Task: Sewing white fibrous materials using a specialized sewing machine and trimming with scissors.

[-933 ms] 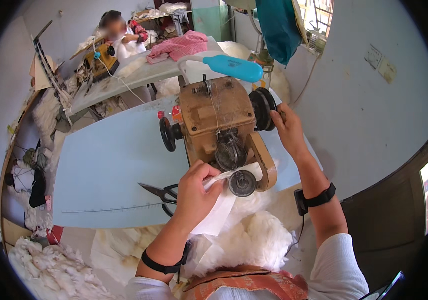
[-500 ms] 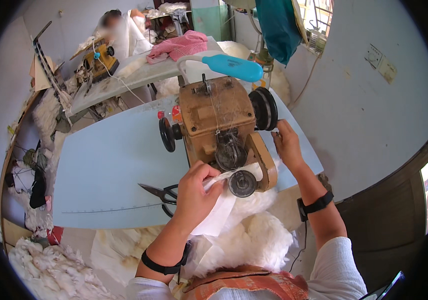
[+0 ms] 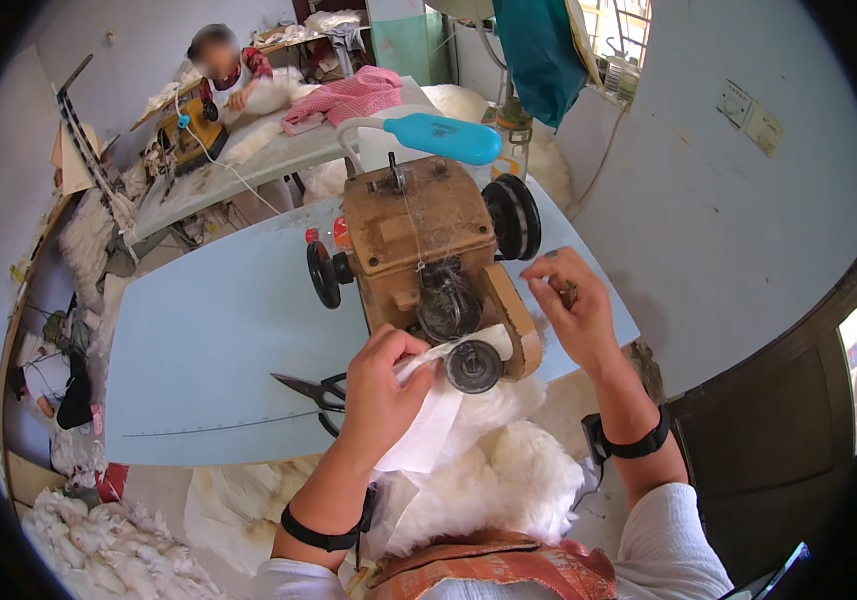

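A brown fur sewing machine (image 3: 413,215) stands on the light blue table, with black handwheels at its sides and a round metal disc (image 3: 473,367) at the front. My left hand (image 3: 383,385) pinches the pale skin-side edge of a white fur piece (image 3: 508,475) just left of the disc. The fur hangs over the table's front edge to my lap. To the right of the machine my right hand (image 3: 578,310) is raised, fingers curled around a small dark thing I cannot make out. Black-handled scissors (image 3: 303,388) lie left of my left hand, their handles partly hidden by it.
A teal lamp (image 3: 445,138) arches over the machine. Behind, a person (image 3: 238,75) sits at another table with a yellow machine (image 3: 193,135) and a pink cloth (image 3: 348,97). White fur scraps (image 3: 113,545) pile up at lower left. A wall rises at right.
My right hand has moved from beside the large handwheel down and toward me. My left hand keeps its pinch on the fur. The person behind has become more visible.
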A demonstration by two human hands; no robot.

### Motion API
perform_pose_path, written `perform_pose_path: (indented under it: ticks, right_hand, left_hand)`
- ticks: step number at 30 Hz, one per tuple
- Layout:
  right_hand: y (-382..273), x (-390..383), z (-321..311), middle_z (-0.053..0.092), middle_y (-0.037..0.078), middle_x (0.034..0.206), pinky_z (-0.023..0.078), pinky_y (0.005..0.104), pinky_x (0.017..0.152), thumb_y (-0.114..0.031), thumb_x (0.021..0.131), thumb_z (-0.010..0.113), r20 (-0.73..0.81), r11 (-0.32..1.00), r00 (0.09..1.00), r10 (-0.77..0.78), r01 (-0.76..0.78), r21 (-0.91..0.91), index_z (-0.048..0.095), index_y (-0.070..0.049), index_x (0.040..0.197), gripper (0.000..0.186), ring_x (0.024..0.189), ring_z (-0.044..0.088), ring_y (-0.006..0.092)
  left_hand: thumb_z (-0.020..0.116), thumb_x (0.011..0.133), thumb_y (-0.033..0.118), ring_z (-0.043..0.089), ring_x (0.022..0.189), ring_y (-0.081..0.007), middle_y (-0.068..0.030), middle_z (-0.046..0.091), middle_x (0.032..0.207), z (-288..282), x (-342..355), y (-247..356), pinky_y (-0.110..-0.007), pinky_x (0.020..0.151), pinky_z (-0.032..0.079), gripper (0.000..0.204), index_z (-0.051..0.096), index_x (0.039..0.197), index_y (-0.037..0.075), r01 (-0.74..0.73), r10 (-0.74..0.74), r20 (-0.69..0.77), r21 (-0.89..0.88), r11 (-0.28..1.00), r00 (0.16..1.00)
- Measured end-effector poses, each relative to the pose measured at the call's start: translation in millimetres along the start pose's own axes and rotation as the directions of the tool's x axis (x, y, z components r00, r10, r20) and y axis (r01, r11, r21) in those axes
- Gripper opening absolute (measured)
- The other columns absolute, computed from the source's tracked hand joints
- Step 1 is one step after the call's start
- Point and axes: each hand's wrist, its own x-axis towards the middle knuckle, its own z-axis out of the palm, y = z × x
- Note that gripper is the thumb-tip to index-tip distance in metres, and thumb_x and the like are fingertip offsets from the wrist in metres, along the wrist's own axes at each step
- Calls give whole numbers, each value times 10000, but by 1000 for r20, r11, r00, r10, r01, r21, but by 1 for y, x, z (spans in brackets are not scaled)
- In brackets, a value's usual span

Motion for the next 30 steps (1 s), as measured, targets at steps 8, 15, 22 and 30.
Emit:
perform_pose_path:
  ticks: [8,15,22,30]
  right_hand:
    - [7,-17,2,545,36,831,417,235,598,17,862,631,341,997,938,62,-77,31,641,-2,996,135,695,502,112]
    - [-4,-41,11,650,18,932,488,243,718,-12,875,654,473,949,857,205,-293,120,649,7,1048,174,818,537,56]
    - [14,-47,14,666,26,949,502,261,748,-20,860,666,498,944,833,241,-321,79,656,2,1058,199,856,554,54]
    - [1,-66,19,669,128,992,512,329,758,-23,832,658,421,878,862,283,-409,248,672,-33,1000,169,836,643,258]
  left_hand:
    - [695,720,-33,579,717,-185,-79,553,794,0,-2,-4,-281,670,461,144,601,827,-17,-18,18,-2,-11,1000,1000]
    - [705,714,-3,576,706,-197,-86,554,779,1,-12,-7,-295,662,461,150,596,816,-17,7,-9,29,42,999,1000]
    - [709,709,0,570,702,-205,-90,552,770,0,-16,-7,-297,662,454,156,590,808,-18,22,-23,52,23,999,998]
    - [713,710,17,581,722,-250,-105,566,787,6,-21,-8,-318,669,461,161,584,803,-6,33,-37,92,48,998,995]
